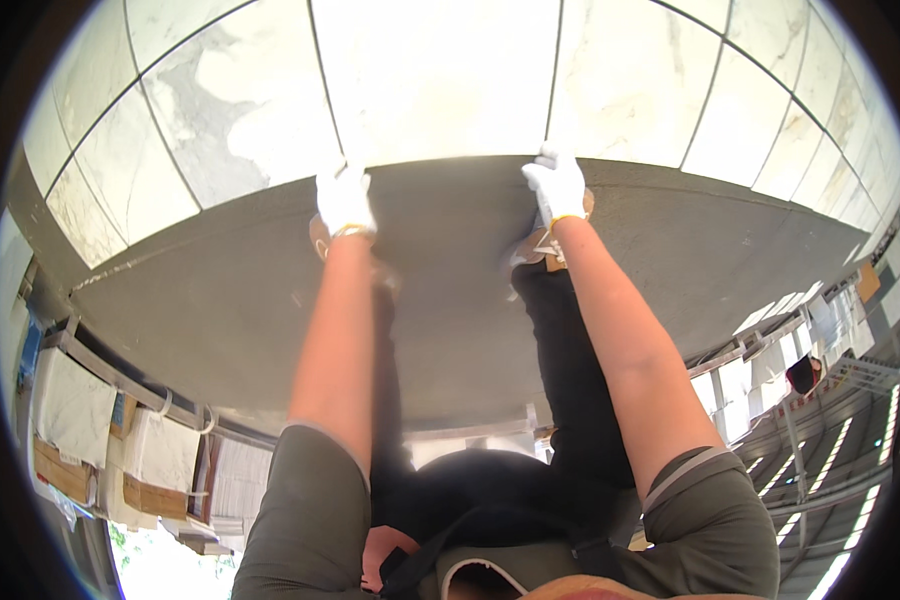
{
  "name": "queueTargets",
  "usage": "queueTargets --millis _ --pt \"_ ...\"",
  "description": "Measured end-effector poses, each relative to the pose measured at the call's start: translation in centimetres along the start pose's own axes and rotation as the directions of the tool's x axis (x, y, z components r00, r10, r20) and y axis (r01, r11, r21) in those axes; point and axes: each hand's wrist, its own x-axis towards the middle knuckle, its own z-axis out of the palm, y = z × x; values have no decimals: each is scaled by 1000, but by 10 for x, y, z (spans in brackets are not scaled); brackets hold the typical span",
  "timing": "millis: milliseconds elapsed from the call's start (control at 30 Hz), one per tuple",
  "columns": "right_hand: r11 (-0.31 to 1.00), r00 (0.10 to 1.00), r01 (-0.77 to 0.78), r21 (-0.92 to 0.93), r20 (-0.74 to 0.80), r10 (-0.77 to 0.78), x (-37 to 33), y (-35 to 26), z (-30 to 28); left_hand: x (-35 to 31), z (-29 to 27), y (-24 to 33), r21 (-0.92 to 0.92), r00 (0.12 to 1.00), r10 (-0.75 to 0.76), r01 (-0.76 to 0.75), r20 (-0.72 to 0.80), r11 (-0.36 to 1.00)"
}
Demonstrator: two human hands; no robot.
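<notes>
Both hands [346, 200] [556, 186] apparently on tile [435, 80]

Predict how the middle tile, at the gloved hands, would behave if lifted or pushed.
The tile looks like a broad, flat slab, so it is probably stiff and heavy. Its smooth-looking, bright face may be slippery. Its near corners, by the left hand and right hand, look squared and could chip if knocked.

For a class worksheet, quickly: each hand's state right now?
Left hand: at the near-left corner of the middle tile; grip cannot be told.
Right hand: at its near-right corner; grip cannot be told.
</notes>
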Motion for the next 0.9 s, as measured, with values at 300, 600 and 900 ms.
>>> queueTargets --millis 300,600,900 --pt "892 940 87 -443 332 74 -104 -39 -29 -73 -86 41 269 904 -210 110 374 957" --pt "887 777 -448 116 542 322 -294 -106 -82 -252 -330 127 340 915 -401 388 -35 857" --pt "891 871 -356 283 446 207 -387 -143 -218 -406 -420 207 601 900 -435 339 16 724"
